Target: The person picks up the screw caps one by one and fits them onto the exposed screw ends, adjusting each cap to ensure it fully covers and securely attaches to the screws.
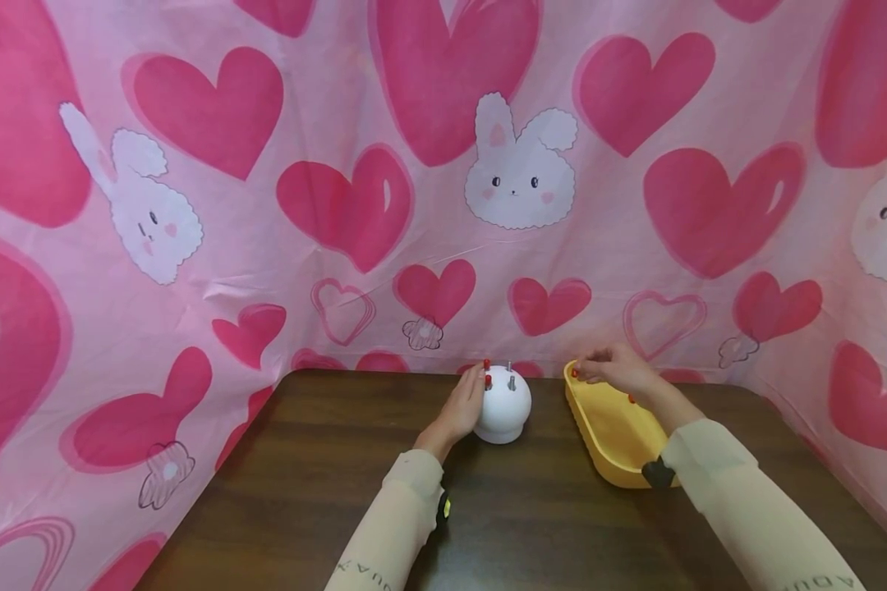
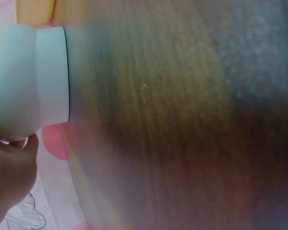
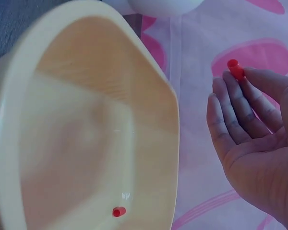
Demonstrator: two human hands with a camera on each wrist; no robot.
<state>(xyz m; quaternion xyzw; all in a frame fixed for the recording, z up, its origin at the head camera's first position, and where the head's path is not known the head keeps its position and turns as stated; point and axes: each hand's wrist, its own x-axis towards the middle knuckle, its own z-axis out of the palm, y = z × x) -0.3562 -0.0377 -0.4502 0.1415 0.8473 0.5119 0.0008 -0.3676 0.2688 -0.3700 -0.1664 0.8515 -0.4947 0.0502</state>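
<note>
A white ball-shaped stand (image 1: 506,414) on a short round base rests on the table. Metal pegs (image 1: 512,383) stick up from its top, and two of the visible ones carry red caps (image 1: 489,381). My left hand (image 1: 461,406) lies against the stand's left side, its fingers fairly straight. Over the far end of a yellow tray (image 1: 590,439), my right hand (image 1: 622,371) pinches a small red tube-like cap (image 3: 236,70) between thumb and index finger; its other fingers stay extended. Another red cap (image 3: 119,211) lies inside the tray.
The dark wood-grain table (image 1: 325,484) extends in front of and left of the stand. A pink cloth (image 1: 340,107) with hearts and rabbits hangs close behind the table and along its sides. The tray stands to the right of the stand, with a gap between.
</note>
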